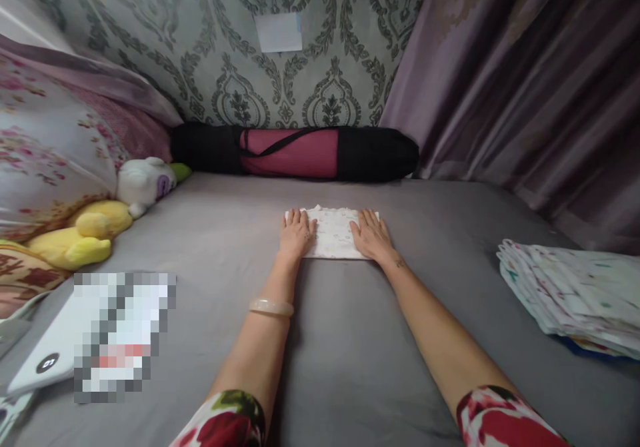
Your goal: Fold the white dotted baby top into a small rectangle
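A folded white cloth (pixel 334 234) with a small faint print lies flat on the grey bed sheet (pixel 340 327), roughly in the middle of the view. On its left end rests my left hand (pixel 298 232), palm down with fingers stretched forward. My right hand (pixel 371 235) lies flat on the right end in the same way, thumb pointing inward. Neither hand grips the cloth; both press on top of it. The cloth's middle shows between the two thumbs, while its ends are partly covered by the hands.
Far right is a stack of folded printed cloths (pixel 575 294). A black and maroon roll bag (pixel 290 152) lies along the wall. Plush toys (pixel 145 184) and a floral pillow (pixel 50 147) line the left side. A white device (pixel 55 347) sits at the lower left beside a blurred item.
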`<state>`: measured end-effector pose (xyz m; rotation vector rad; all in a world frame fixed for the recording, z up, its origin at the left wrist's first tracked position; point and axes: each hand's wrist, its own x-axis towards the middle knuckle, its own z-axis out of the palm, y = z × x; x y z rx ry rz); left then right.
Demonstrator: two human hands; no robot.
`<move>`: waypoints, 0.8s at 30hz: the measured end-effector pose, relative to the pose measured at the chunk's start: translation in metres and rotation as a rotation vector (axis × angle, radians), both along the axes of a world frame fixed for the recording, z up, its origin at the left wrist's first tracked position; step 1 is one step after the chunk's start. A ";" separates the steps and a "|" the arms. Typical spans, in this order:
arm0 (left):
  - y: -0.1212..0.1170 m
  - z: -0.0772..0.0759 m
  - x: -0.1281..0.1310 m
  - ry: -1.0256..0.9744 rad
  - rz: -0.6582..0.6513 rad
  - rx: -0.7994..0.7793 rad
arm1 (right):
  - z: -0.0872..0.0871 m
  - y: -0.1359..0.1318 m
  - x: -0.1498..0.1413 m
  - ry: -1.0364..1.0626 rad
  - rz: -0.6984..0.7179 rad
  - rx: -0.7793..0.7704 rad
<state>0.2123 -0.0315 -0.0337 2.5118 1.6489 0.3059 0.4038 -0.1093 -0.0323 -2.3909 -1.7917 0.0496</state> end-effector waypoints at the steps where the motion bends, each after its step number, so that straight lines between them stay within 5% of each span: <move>1: 0.001 -0.001 -0.001 0.008 -0.005 -0.021 | -0.001 0.000 0.000 0.001 0.000 -0.009; 16: 0.009 -0.004 -0.001 0.004 -0.002 -0.109 | -0.001 0.012 0.020 0.032 0.038 0.084; 24: 0.046 0.030 -0.006 0.193 -0.126 -0.193 | 0.004 0.018 0.033 0.002 0.055 0.083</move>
